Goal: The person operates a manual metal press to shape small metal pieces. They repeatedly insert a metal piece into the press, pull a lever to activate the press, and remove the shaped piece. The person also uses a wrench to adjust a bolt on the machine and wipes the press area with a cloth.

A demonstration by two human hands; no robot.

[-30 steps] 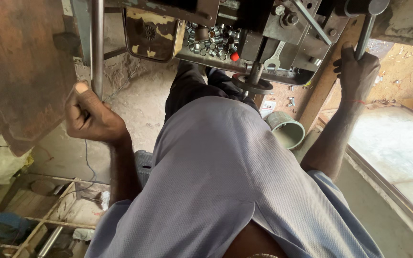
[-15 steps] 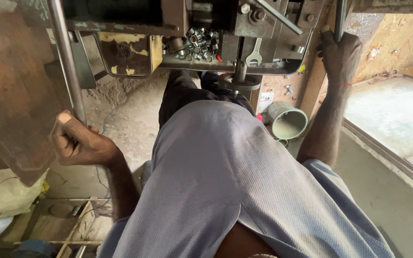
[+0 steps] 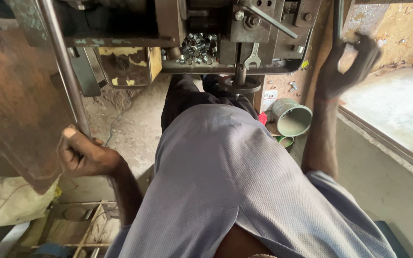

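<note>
head view: your left hand [image 3: 84, 155] grips the stiff grey steel rod [image 3: 63, 67] at lower left; your right hand [image 3: 347, 67], upper right, wraps a dark metal lever [image 3: 338, 19]. both look rigid, heavy.

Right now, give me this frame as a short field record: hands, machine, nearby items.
left hand: fist closed around the long metal bar, low on it
right hand: raised at the upright rod, blurred, grip unclear
machine: dark metal press, directly ahead
small parts: heap of short shiny metal sleeves on the machine's ledge
spanner: hangs on the machine front
bucket: pale, tipped, on the floor to the right
rusty plate: far left
</note>
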